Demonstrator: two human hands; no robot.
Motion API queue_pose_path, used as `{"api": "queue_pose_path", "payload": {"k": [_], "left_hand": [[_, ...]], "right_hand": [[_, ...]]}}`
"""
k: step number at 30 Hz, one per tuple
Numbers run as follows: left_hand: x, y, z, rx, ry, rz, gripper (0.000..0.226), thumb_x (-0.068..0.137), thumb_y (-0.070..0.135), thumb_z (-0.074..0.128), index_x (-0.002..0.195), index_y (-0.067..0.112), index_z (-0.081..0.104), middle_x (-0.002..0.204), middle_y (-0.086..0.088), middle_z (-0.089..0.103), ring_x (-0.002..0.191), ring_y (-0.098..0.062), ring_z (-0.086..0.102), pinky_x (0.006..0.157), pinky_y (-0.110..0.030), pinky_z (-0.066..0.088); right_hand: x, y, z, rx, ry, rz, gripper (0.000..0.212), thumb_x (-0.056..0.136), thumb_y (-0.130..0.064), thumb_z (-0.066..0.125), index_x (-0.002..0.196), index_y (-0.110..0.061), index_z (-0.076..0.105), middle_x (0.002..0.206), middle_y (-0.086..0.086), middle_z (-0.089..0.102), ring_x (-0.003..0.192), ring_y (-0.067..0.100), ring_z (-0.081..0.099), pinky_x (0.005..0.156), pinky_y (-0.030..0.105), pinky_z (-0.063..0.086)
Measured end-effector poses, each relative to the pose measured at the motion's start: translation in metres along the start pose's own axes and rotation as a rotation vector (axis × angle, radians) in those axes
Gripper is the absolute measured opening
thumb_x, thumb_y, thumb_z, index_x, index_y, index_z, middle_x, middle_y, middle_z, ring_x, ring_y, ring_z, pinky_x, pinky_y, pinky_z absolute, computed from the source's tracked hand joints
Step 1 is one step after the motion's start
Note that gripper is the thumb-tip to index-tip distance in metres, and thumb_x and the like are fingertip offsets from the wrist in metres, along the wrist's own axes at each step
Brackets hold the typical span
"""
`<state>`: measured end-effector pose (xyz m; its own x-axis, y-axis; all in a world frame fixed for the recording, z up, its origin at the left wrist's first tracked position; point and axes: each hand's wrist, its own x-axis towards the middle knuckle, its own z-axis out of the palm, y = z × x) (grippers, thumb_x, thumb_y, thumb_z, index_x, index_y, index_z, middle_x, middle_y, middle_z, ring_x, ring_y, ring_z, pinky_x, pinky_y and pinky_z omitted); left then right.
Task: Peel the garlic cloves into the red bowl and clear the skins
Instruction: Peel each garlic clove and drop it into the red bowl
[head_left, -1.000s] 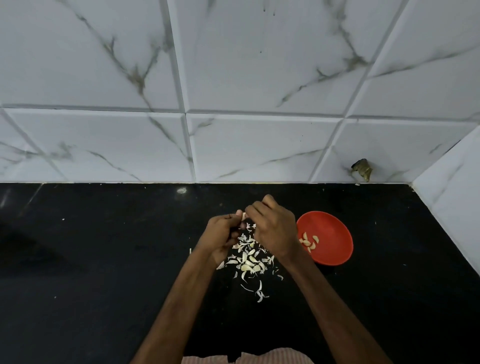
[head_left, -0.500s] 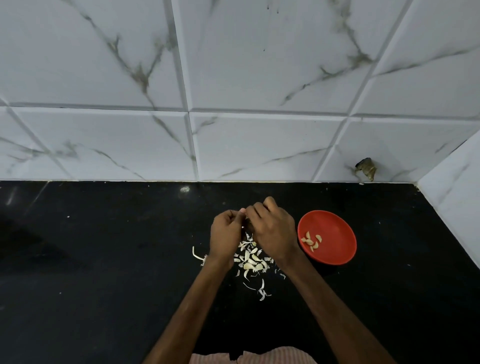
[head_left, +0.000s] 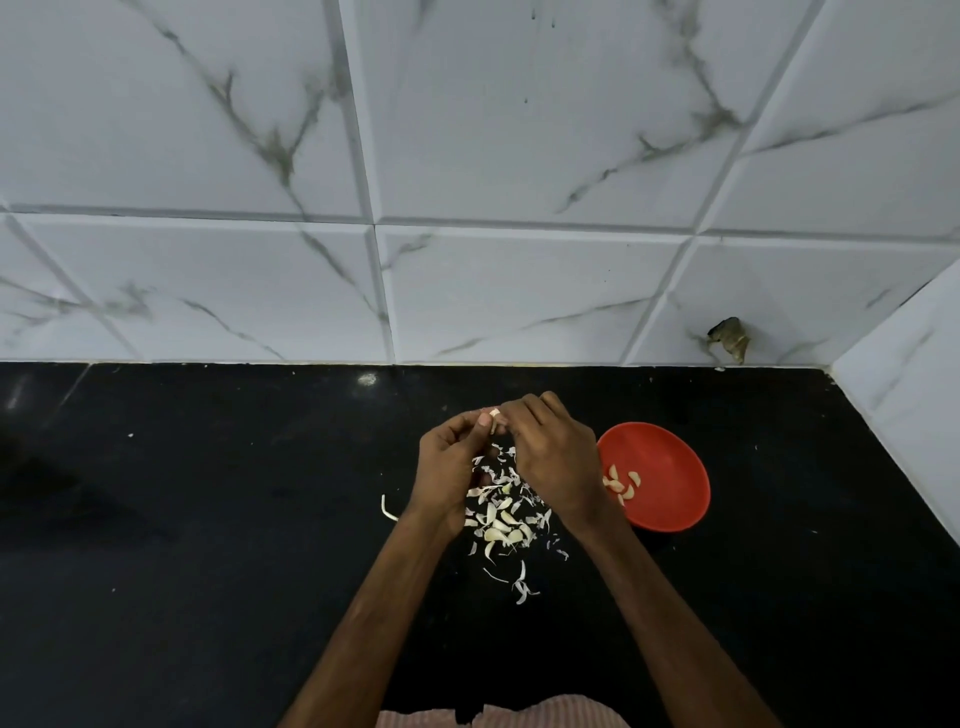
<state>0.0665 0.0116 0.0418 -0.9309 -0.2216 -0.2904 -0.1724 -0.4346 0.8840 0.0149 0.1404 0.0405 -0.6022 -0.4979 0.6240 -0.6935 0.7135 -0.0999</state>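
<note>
While the left hand (head_left: 449, 462) and the right hand (head_left: 553, 452) meet fingertip to fingertip above the black table (head_left: 208, 519), they pinch a small pale garlic clove (head_left: 493, 414) between them. The left thumb lies against it and the right fingers curl over its far side. Directly beneath the hands, loose garlic skins (head_left: 501, 519) lie scattered in a heap on the table, and one curled strip (head_left: 387, 509) sits apart to the left of the left wrist. Just to the right of the right hand stands the red bowl (head_left: 675, 467), partly hidden by that hand, with a few peeled cloves (head_left: 621, 486) in its near left side. White marble-veined wall tiles (head_left: 519, 130) rise behind the table, and striped cloth (head_left: 519, 717) shows at the bottom edge.
</note>
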Motion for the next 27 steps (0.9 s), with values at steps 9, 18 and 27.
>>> {"api": "queue_pose_path", "payload": {"k": [9,18,27], "left_hand": [[0.001,-0.004,-0.001,0.021,0.026,0.043,0.024,0.103,0.02,0.055,0.098,0.002,0.071,0.067,0.004,0.063,0.057,-0.008,0.047,0.045,-0.021,0.037],[0.004,-0.004,-0.006,0.003,-0.094,0.099,0.03,0.099,0.031,0.058,0.114,0.006,0.067,0.079,0.0,0.066,0.051,-0.004,0.046,0.041,-0.017,0.035],[0.011,-0.019,-0.021,0.313,0.004,0.294,0.019,0.09,0.021,0.074,0.105,0.015,0.065,0.088,-0.007,0.077,0.072,-0.016,0.069,0.069,-0.041,0.056]], "right_hand": [[0.0,0.003,-0.005,0.041,-0.02,-0.089,0.026,0.089,-0.006,0.05,0.099,-0.009,0.074,0.085,0.0,0.068,0.077,0.016,0.06,0.056,0.021,0.048],[-0.005,0.004,-0.003,0.424,-0.027,0.261,0.008,0.095,-0.004,0.064,0.101,-0.004,0.069,0.091,0.002,0.066,0.082,0.015,0.061,0.065,0.033,0.053],[-0.02,0.007,0.008,0.566,-0.138,0.505,0.005,0.093,-0.017,0.071,0.093,-0.012,0.072,0.083,-0.009,0.065,0.078,0.002,0.063,0.068,0.02,0.05]]}}
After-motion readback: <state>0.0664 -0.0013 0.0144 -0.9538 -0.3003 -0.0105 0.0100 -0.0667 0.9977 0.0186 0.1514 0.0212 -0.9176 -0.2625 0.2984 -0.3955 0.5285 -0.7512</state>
